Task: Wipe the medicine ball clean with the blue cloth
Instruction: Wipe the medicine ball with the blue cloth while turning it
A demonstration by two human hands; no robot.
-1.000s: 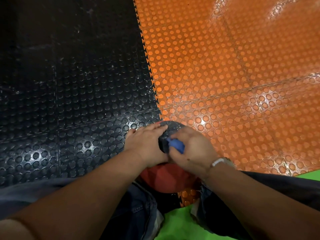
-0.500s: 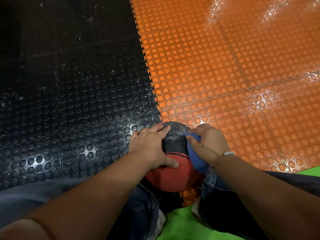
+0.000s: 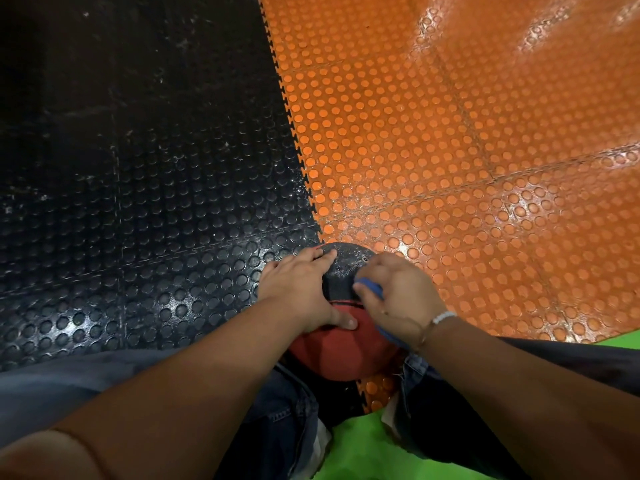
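A black and red medicine ball [image 3: 341, 355] sits on the floor between my knees. My left hand [image 3: 301, 292] lies spread over its left side, fingers on the black half and thumb on the red half. My right hand [image 3: 398, 294] grips the blue cloth [image 3: 372, 285] and presses it against the ball's right side. Only small bits of the cloth show, near my thumb and below my wrist; the rest is hidden under the hand.
Studded floor tiles lie ahead: black ones [image 3: 138, 202] on the left, orange ones [image 3: 467, 168] on the right, joined by a toothed seam. A green mat [image 3: 356, 445] lies under me. My legs in dark jeans [image 3: 284, 410] flank the ball.
My right hand with the cloth moved from the ball's top to its right side, then back a little toward the top. The left hand stayed spread on the ball.
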